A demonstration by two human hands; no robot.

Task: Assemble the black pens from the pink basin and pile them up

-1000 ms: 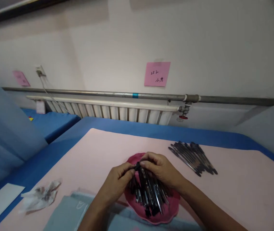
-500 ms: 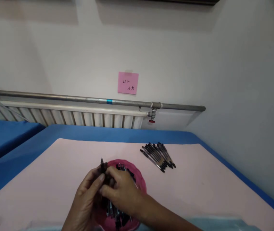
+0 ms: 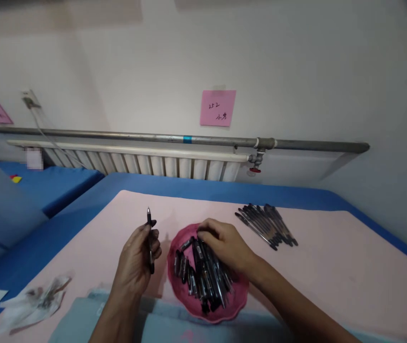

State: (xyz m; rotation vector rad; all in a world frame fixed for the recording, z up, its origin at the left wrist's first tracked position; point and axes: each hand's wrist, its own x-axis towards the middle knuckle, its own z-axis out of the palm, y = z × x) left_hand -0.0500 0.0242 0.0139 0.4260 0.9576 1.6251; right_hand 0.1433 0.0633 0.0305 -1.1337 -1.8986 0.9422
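Observation:
My left hand (image 3: pixel 136 259) is closed around a pen (image 3: pixel 149 220) with a clear barrel, its bare metal tip pointing up. It hovers left of the pink bowl (image 3: pixel 239 305), which has a wavy rim. In the bowl lie several black pen caps (image 3: pixel 183 267) and uncapped pens (image 3: pixel 217 274) with clear barrels. Over the bowl's far right side, my right hand (image 3: pixel 230 247) reaches down with its fingers curled and pressed together. Whatever those fingertips pinch is hidden. To the right, a fanned pile of capped black pens (image 3: pixel 265 224) rests on the pink sheet.
A pink sheet (image 3: pixel 324 267) covers the blue table (image 3: pixel 278 193), with a wall and radiator (image 3: pixel 171 166) behind it. Crumpled white tissue (image 3: pixel 41 305) lies at the lower left. Light blue cloth (image 3: pixel 82 319) runs along the near edge. Another blue table (image 3: pixel 60 186) stands left.
My hands were together over the bowl and have parted. The left moved left with the pen; the right went to the bowl's far side. The view swung left.

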